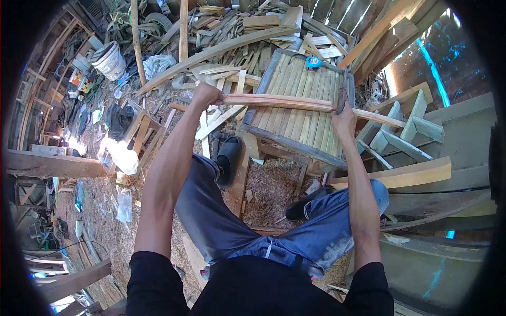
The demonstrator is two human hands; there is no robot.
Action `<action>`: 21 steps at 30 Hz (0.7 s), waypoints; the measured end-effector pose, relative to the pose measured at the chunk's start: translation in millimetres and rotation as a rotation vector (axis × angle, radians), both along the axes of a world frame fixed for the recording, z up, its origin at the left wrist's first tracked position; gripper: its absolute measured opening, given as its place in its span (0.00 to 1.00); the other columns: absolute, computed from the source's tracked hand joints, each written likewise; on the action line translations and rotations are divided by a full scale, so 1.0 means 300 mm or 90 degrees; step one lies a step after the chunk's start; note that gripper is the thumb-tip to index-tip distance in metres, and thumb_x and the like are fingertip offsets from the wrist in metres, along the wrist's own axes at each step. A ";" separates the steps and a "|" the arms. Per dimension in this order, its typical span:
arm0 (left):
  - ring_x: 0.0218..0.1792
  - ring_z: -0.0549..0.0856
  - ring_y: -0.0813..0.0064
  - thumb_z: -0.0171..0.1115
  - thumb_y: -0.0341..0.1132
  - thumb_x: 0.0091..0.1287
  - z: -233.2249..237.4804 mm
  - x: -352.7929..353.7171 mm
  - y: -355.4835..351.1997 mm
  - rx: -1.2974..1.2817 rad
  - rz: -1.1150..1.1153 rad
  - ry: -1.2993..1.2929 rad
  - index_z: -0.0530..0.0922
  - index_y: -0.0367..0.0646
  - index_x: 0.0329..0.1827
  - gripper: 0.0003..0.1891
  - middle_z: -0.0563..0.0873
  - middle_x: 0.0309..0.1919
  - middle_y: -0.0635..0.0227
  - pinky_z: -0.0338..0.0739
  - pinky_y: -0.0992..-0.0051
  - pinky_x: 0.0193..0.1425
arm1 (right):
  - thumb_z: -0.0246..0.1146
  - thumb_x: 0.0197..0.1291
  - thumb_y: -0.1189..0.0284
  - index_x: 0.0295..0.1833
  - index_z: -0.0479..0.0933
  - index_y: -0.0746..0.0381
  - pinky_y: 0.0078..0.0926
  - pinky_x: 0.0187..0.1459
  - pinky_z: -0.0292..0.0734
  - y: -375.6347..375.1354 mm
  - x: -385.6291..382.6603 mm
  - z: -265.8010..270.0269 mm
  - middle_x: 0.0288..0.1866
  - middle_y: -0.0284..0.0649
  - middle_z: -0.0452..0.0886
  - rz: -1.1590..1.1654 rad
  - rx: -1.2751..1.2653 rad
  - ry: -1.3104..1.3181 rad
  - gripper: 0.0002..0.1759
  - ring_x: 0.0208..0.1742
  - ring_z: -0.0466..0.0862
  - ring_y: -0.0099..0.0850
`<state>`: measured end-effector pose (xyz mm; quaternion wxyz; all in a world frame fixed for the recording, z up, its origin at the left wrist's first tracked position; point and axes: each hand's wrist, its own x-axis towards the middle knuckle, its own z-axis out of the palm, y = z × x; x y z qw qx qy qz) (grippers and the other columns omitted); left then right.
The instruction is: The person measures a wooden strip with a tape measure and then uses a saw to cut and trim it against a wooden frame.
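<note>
My left hand (208, 96) is closed round the left end of a long, thin wooden strip (279, 101). The strip looks like a few slats stacked together and runs sideways in front of me. Farther along its length, my right hand (344, 118) grips it, with the strip's other end stretching out to the right past the fingers. Below the strip is a slatted wooden table (287, 126) with a darker frame. A blue tape measure (313, 63) lies near the table's far edge.
Scrap wood (258, 47) is heaped behind the table. At right stand a small wooden frame (406, 131) with crosspieces and a pale board (416, 173). A white bucket (108, 60) sits at far left, and a plastic bag (124, 158) lies nearer. Shavings cover the ground.
</note>
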<state>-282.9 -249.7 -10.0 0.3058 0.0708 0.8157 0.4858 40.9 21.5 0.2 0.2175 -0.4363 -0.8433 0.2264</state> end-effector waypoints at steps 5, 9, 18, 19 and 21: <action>0.26 0.89 0.67 0.64 0.17 0.58 0.016 0.012 -0.001 0.023 -0.012 -0.018 0.85 0.25 0.32 0.03 0.89 0.30 0.54 0.87 0.75 0.27 | 0.65 0.54 0.72 0.63 0.72 0.66 0.47 0.51 0.77 0.020 0.004 -0.025 0.44 0.62 0.83 0.016 -0.003 0.014 0.28 0.50 0.83 0.57; 0.25 0.89 0.70 0.67 0.22 0.58 0.013 0.009 -0.003 -0.004 -0.029 -0.008 0.85 0.26 0.32 0.05 0.89 0.32 0.54 0.87 0.75 0.29 | 0.65 0.54 0.72 0.62 0.73 0.66 0.46 0.51 0.77 0.036 0.008 -0.047 0.44 0.62 0.83 0.022 0.009 0.004 0.28 0.49 0.83 0.56; 0.27 0.89 0.62 0.67 0.34 0.54 -0.108 -0.086 0.016 -0.329 -0.206 0.348 0.87 0.38 0.25 0.08 0.88 0.23 0.55 0.84 0.66 0.34 | 0.61 0.57 0.74 0.50 0.76 0.67 0.52 0.48 0.76 0.011 -0.005 -0.028 0.39 0.61 0.83 0.004 0.031 -0.042 0.15 0.45 0.83 0.58; 0.27 0.89 0.62 0.67 0.34 0.54 -0.063 -0.054 0.035 -0.323 -0.217 0.350 0.87 0.38 0.25 0.08 0.88 0.23 0.55 0.84 0.66 0.34 | 0.60 0.57 0.75 0.50 0.75 0.67 0.53 0.48 0.76 0.009 -0.006 -0.033 0.39 0.62 0.82 0.014 0.047 -0.027 0.15 0.45 0.83 0.59; 0.37 0.89 0.54 0.65 0.37 0.56 0.075 0.055 0.035 -0.354 -0.244 0.297 0.87 0.37 0.29 0.11 0.88 0.31 0.47 0.83 0.61 0.44 | 0.59 0.57 0.75 0.50 0.75 0.68 0.54 0.48 0.76 -0.006 0.006 -0.030 0.39 0.63 0.82 0.012 0.064 -0.016 0.15 0.45 0.82 0.59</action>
